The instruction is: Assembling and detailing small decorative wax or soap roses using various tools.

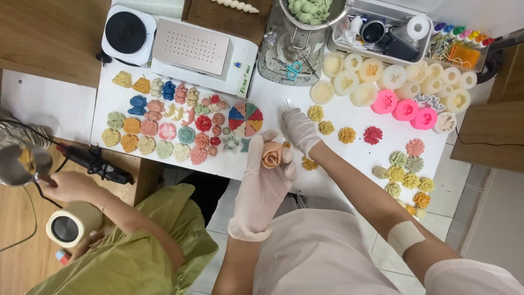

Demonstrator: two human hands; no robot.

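My left hand (263, 180), in a pale glove, is raised above the white table (349, 158) and grips a peach rose-shaped wax flower (272, 153). My gloved right hand (299, 129) is just right of the rose, pinching a thin white stick (287, 105) that points up. Small yellow flower pieces (321, 121) lie by the right hand.
Many coloured flower shapes (169, 123) cover the left of the table. Silicone moulds (404, 84), white and pink, line the back right; yellow and green flowers (406, 177) lie at the right. A person in green (142, 246) works at the left with a small pot (19, 163).
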